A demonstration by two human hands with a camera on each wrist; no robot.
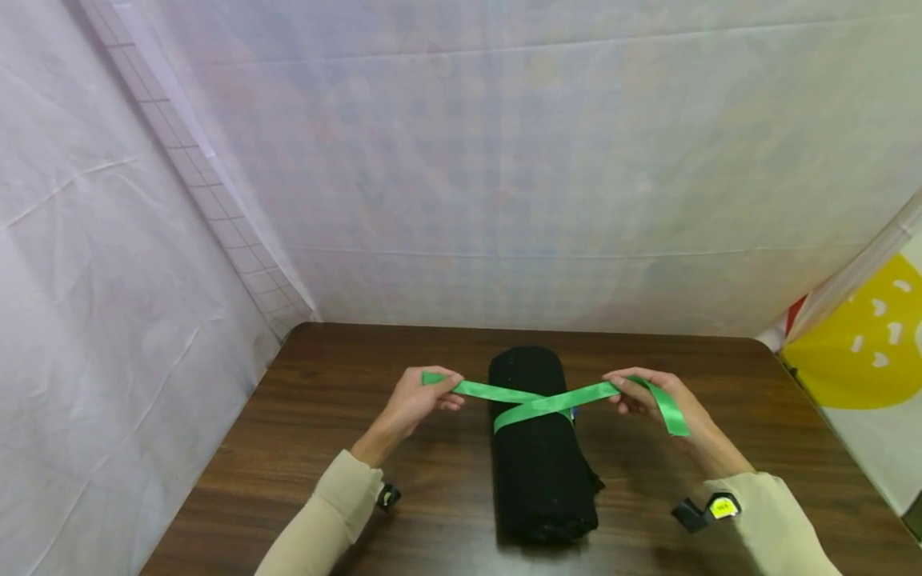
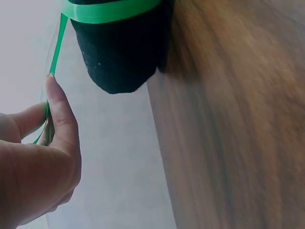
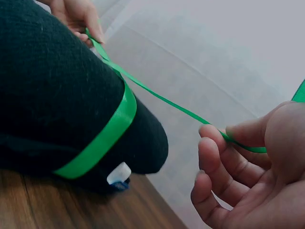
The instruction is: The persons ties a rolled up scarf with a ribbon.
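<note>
The rolled black cloth [image 1: 542, 444] lay on the brown surface [image 1: 432, 480], midway between its left and right edges, its long axis running from the near edge toward the far edge. A green ribbon [image 1: 536, 402] passed around the roll and crossed on top of it.

The left hand [image 1: 418, 400] pinched one ribbon end between thumb and fingers, to the left of the roll. The right hand [image 1: 651, 396] pinched the other end on the right side, with the loose tail hanging over the back of that hand. Both grips were closed on the ribbon, which ran taut from the crossing.

Probable faults from this state:
- Uneven pull could slide the crossing off the top of the roll.
- A slackened pinch could let the smooth ribbon slip and loosen the wrap.
- Excess tension could shift the roll or distort it.
</note>
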